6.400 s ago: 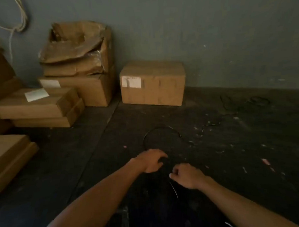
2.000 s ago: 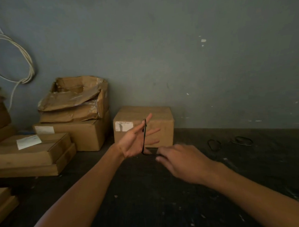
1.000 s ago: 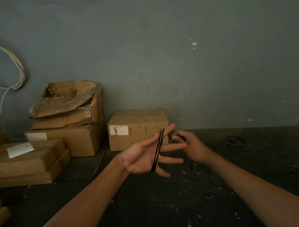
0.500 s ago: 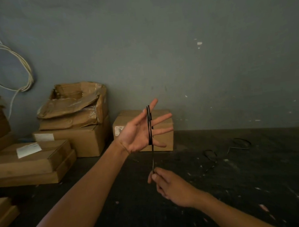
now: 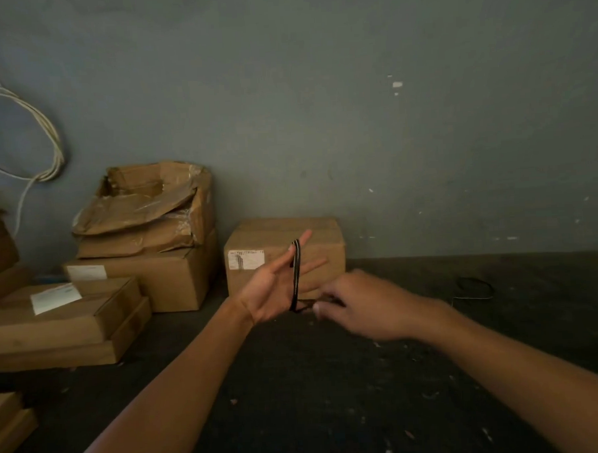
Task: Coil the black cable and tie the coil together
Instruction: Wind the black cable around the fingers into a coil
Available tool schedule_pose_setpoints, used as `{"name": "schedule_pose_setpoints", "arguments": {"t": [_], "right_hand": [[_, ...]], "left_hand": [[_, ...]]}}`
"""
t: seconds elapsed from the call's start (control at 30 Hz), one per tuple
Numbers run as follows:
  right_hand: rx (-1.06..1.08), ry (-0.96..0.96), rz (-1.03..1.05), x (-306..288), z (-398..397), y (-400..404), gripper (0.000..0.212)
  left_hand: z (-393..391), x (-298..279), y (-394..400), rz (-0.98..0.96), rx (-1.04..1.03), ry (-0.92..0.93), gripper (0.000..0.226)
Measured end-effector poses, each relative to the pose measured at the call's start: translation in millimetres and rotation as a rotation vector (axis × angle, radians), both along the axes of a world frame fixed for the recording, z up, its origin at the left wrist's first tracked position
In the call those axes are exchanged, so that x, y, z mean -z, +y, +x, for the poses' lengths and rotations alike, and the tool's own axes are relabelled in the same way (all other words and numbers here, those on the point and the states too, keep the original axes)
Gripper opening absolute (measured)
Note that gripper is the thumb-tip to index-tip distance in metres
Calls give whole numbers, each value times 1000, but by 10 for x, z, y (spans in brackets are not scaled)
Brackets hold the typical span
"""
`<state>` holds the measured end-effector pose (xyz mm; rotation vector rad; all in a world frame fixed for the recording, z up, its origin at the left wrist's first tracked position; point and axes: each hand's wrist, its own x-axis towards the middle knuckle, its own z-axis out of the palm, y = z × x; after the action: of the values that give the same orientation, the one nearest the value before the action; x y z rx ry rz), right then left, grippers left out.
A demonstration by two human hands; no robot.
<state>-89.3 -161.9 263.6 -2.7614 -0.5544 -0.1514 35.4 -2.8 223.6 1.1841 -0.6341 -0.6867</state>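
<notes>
Black cable (image 5: 296, 276) around left hand (image 5: 271, 292)

No legible text anywhere. White shipping label (image 5: 246, 259) on the front of the closed cardboard box (image 5: 320, 233), print too blurred to read. Left of that box, two more white labels (image 5: 86, 272) (image 5: 55, 298) on stacked cartons, equally unreadable.

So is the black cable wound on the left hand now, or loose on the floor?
Wound: black cable loops run around the open left hand; right hand holds its tail.
</notes>
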Motion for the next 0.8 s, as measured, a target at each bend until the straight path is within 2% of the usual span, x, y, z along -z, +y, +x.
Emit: {"name": "schedule_pose_setpoints", "arguments": {"t": [0.13,0.27,0.47,0.6,0.73,0.8], "right_hand": [[42,-43,-35,-406,93,-185,13],[78,-156,-81,-701,202,-316,14],[81,-206,-66,-741,384,-471,14],[43,-208,74,-655,489,-616,13],[0,-103,324,-460,565,-727,4],[-17,-49,462,-279,577,-742,10]], "left_hand": [[-87,100,19,112,112,-33,40],[-167,148,5,171,195,42,45],[-304,73,-39,243,364,-12,47],[-365,23,-32,229,439,-29,49],[-393,-37,-39,126,488,6,50],[-401,-77,-55,72,507,16,50]]}}
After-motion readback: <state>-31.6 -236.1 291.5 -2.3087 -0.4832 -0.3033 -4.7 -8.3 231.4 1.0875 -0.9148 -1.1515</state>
